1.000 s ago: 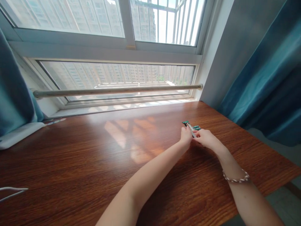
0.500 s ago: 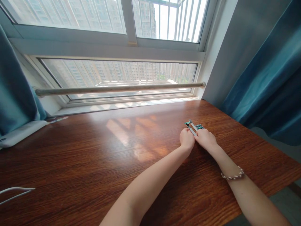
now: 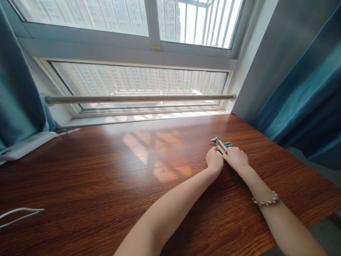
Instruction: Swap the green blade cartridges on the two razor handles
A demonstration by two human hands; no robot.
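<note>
Both of my hands are close together over the right half of the wooden table (image 3: 112,199). Curled fingers of my left hand (image 3: 214,159) hold a razor (image 3: 214,139) with a dark, teal-edged head pointing away from me. Beside it a slim silver bar (image 3: 221,144) with a small head at its far end slants down to the fingers of my right hand (image 3: 236,157), which are closed around its near end. A small teal and dark ribbed piece (image 3: 228,144) shows just beyond my right knuckles; whether that hand touches it, I cannot tell. The near ends are hidden by my fingers.
A white power strip (image 3: 29,146) lies at the far left by a blue curtain (image 3: 23,89). Near the left edge there is a white cable (image 3: 21,210). A horizontal rail (image 3: 138,98) crosses the window behind the table. Another curtain (image 3: 301,96) hangs at right.
The view has shifted slightly, so everything sits a little further right. Both hands keep their grips, and the razor and silver bar hold nearly the same pose.
</note>
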